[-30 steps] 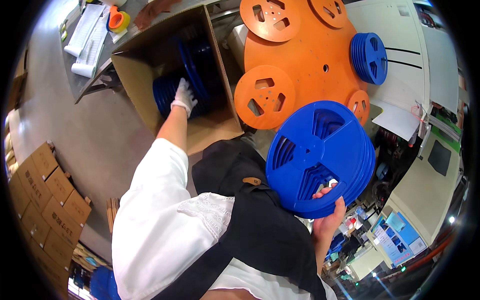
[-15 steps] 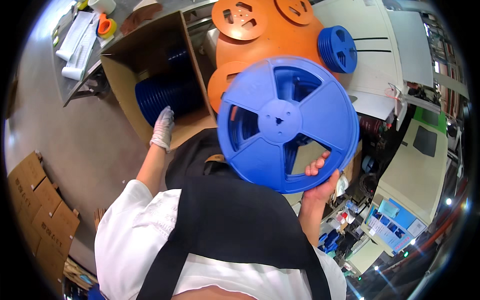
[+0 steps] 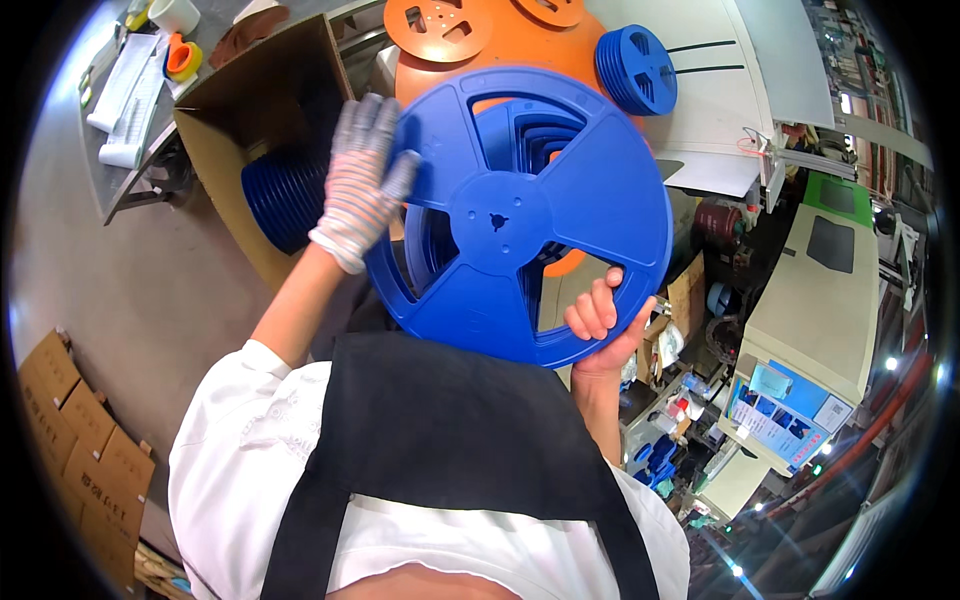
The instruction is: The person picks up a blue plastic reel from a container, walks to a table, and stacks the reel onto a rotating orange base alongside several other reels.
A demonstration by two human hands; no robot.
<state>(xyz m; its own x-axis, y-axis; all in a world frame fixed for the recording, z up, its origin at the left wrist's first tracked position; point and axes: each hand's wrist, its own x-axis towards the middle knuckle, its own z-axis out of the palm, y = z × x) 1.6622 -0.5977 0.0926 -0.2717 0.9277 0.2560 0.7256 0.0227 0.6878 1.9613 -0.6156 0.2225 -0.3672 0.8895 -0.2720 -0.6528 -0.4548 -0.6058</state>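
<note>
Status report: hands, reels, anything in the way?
Right hand gripping the blue reels by a cutout and rim. Left hand, gloved, open at their left edge, contact unclear. They hide part of the large orange disc.

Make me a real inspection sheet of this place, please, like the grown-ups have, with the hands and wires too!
Surface: orange round platform, orange discs on it, partly hidden.
Job's things: large blue reels, held together; more blue reels in a cardboard box.
Clutter: papers and a tape roll on the grey table.
Hands: right hand grips the rim, fingers through an opening; gloved left hand is open at the reels' left edge, contact unclear.
Cables: two black lines beside small blue reels; cables or slots, cannot tell.
Surroundings: stacked cartons, beige machine.
</note>
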